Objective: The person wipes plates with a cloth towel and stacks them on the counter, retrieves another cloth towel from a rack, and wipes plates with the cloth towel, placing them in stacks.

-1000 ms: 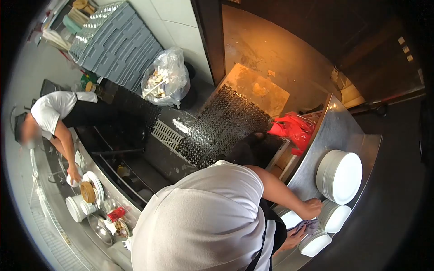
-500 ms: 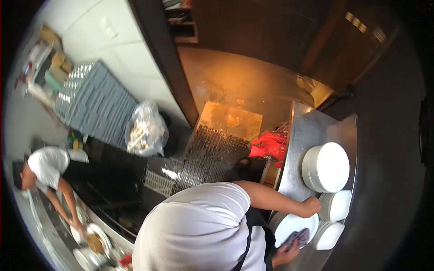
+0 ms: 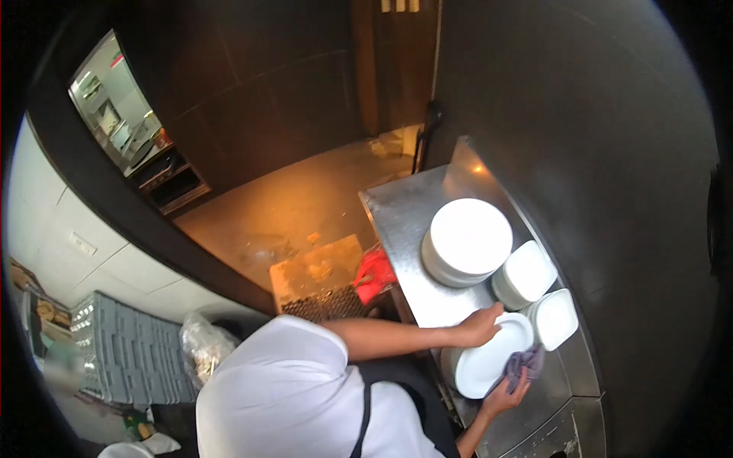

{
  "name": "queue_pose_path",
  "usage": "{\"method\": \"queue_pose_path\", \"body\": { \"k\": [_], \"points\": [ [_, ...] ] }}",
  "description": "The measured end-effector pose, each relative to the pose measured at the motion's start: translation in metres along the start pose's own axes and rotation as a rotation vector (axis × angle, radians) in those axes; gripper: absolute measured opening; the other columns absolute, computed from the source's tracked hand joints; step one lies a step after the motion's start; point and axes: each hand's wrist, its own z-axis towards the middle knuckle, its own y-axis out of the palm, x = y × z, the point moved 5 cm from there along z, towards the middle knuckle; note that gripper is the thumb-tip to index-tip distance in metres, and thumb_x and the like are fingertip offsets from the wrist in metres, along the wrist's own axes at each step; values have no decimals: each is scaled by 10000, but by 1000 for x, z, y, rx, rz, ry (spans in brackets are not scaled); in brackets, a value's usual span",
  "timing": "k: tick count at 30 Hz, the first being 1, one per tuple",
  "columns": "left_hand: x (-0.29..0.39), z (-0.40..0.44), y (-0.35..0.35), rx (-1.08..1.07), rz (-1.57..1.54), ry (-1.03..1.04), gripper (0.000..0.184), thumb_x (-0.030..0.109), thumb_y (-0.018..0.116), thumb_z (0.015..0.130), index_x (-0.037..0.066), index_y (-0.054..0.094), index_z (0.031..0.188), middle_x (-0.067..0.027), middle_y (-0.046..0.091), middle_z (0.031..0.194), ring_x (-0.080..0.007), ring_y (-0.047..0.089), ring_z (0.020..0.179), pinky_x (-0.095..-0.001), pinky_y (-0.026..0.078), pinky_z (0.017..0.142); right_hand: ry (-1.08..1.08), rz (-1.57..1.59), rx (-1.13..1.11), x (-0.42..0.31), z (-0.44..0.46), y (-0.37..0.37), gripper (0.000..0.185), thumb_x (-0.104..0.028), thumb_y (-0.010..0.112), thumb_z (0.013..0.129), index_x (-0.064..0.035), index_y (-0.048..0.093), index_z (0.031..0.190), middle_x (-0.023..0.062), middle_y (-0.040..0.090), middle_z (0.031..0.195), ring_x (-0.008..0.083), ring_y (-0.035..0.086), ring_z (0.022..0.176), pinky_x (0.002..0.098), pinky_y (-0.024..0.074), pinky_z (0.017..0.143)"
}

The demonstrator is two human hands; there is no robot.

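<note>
My left hand (image 3: 479, 328) is closed at the upper rim of a white oval plate (image 3: 489, 359), its fingers partly hidden. Bunched in my right hand (image 3: 510, 395) is a greyish-purple cloth (image 3: 525, 365), pressed against the plate's lower right edge. More white dishes show under the plate's left side. Just beyond my left hand stands a tall stack of round white plates (image 3: 469, 238). Two stacks of squarish white dishes, the farther stack (image 3: 528, 273) and the nearer stack (image 3: 555, 320), line the wall side.
A steel counter (image 3: 408, 229) with a raised edge runs along the dark wall. Red plastic (image 3: 374, 276) hangs by its left side. Behind on the left are stacked grey crates (image 3: 137, 351) and a clear rubbish bag (image 3: 206, 347). A mat (image 3: 324, 301) lies on the floor.
The view has swung right, and the other person has left the picture. My left hand stays closed near the plate's rim, while the cloth remains in my right hand at the plate's edge.
</note>
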Motion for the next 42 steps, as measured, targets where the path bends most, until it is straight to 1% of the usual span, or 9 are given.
{"method": "queue_pose_path", "body": {
  "k": [7, 14, 20, 24, 27, 30, 31, 36, 42],
  "points": [
    [-9, -8, -24, -201, -497, 44, 464, 114, 599, 958, 20, 492, 1400, -164, 602, 1293, -224, 580, 1195, -345, 474, 1021, 346, 610, 275, -9, 22, -43, 368, -66, 519, 959, 30, 606, 1304, 216, 546, 1393, 305, 517, 1298, 430, 417, 1088],
    [37, -14, -32, -477, -562, 219, 538, 201, 610, 955, 17, 454, 1436, -165, 567, 1343, -252, 532, 1265, -357, 414, 1081, 349, 675, -33, -99, 32, -22, 383, -90, 492, 980, 48, 570, 1328, 214, 529, 1405, 304, 509, 1300, 426, 402, 1099],
    [51, -45, -66, -284, -649, 48, 984, 404, 640, 965, -3, -9, 1582, -237, 384, 1527, -353, 417, 1394, -393, 311, 1165, 240, 526, -537, -129, 1, 30, 399, -110, 469, 997, 63, 540, 1350, 212, 514, 1414, 304, 503, 1303, 422, 389, 1108],
    [50, -53, -82, 378, -243, 361, 1150, 482, 724, 885, 107, -97, 1598, -223, 282, 1594, -384, 392, 1415, -442, 296, 1180, 185, 457, -752, -133, -19, 48, 411, -124, 454, 1009, 73, 519, 1364, 211, 504, 1421, 304, 499, 1304, 419, 380, 1114],
    [69, -73, -108, 494, -330, 393, 927, 462, 744, 871, 89, 266, 1573, -202, 432, 1521, -386, 441, 1383, -465, 337, 1161, 182, 416, -837, -131, -28, 52, 421, -134, 442, 1018, 81, 504, 1374, 210, 496, 1426, 304, 496, 1305, 417, 374, 1119],
    [50, -59, -101, 162, -416, 472, 555, 414, 745, 888, 38, 639, 1283, -172, 648, 1292, -347, 600, 1229, -421, 464, 1046, 195, 387, -859, -123, -31, 46, 431, -144, 431, 1027, 89, 488, 1385, 209, 489, 1431, 303, 493, 1306, 415, 367, 1124],
    [61, -72, -119, 80, -442, 184, 365, 370, 728, 917, 22, 740, 1022, -140, 741, 1005, -230, 709, 998, -367, 543, 883, 206, 378, -857, -119, -32, 41, 435, -148, 427, 1030, 91, 483, 1388, 209, 486, 1432, 303, 491, 1307, 415, 365, 1125],
    [19, -44, -135, 365, -540, 207, 340, 306, 707, 952, 0, 708, 1098, -75, 738, 947, -81, 652, 864, -313, 553, 789, 319, 342, -738, -87, -36, 0, 453, -165, 408, 1044, 104, 457, 1406, 208, 474, 1440, 303, 486, 1309, 411, 354, 1133],
    [-4, -35, -154, 369, -651, 131, 358, 284, 674, 983, -36, 672, 1144, -59, 723, 944, -71, 649, 852, -260, 546, 754, 319, 503, -352, -89, -5, -40, 467, -198, 409, 1056, 114, 470, 1399, 208, 478, 1442, 290, 494, 1298, 404, 353, 1132]
  ]
}}
